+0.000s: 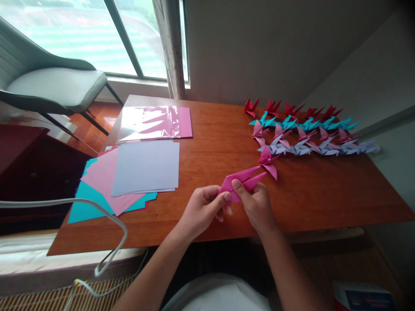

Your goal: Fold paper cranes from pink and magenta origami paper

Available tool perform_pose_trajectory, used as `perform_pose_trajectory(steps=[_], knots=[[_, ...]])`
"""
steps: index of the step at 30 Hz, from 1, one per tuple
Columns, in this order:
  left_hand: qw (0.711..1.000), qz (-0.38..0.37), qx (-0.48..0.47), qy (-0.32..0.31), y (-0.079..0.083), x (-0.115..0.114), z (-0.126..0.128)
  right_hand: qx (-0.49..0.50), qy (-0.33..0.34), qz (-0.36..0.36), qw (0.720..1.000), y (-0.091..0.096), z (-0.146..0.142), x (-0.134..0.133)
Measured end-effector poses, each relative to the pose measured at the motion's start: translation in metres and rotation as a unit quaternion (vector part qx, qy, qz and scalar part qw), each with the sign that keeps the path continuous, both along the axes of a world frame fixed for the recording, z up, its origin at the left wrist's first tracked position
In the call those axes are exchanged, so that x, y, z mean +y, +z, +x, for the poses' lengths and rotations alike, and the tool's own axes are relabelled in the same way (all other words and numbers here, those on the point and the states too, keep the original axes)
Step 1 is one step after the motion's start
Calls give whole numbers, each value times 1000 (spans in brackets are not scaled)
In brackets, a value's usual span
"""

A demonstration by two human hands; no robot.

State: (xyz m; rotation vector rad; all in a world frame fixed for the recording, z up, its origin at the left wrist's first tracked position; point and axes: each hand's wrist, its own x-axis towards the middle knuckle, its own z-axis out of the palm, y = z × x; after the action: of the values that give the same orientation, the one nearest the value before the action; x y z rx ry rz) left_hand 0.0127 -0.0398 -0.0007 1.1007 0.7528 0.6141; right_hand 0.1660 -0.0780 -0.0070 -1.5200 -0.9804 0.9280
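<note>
A magenta folded paper piece (pixel 239 178), with two narrow points aimed to the far right, is held between both my hands just above the table's near edge. My left hand (pixel 207 207) pinches its lower left end between thumb and fingers. On the right side, my right hand (pixel 254 201) grips it, thumb pressed on the top face and fingers hidden beneath. Just beyond the points stands a finished magenta paper crane (pixel 268 162). Behind it, rows of cranes run to the right: lavender (pixel 301 147), pink (pixel 282 134), turquoise (pixel 287 123) and red (pixel 292 110).
Loose lavender sheets (pixel 147 166) lie over pink sheets (pixel 100 172) and turquoise sheets (pixel 87 198) on the wooden table (pixel 210 142). Behind them is a clear packet with magenta paper (pixel 185 122). A white cable (pixel 110 214) loops at the left, near a chair (pixel 58 86).
</note>
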Motion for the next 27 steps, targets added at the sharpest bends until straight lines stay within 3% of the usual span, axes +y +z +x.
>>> perform_pose_trajectory(steps=[4,12,27], knots=[[1000,-6,-1,-15,0,-1,1,53,-15,-5,998,-2,2,0],[999,-29,-7,-44,0,-2,3,45,-29,31,998,2,4,5],[999,-35,-8,-15,0,-3,3,66,-69,19,995,-7,7,8]])
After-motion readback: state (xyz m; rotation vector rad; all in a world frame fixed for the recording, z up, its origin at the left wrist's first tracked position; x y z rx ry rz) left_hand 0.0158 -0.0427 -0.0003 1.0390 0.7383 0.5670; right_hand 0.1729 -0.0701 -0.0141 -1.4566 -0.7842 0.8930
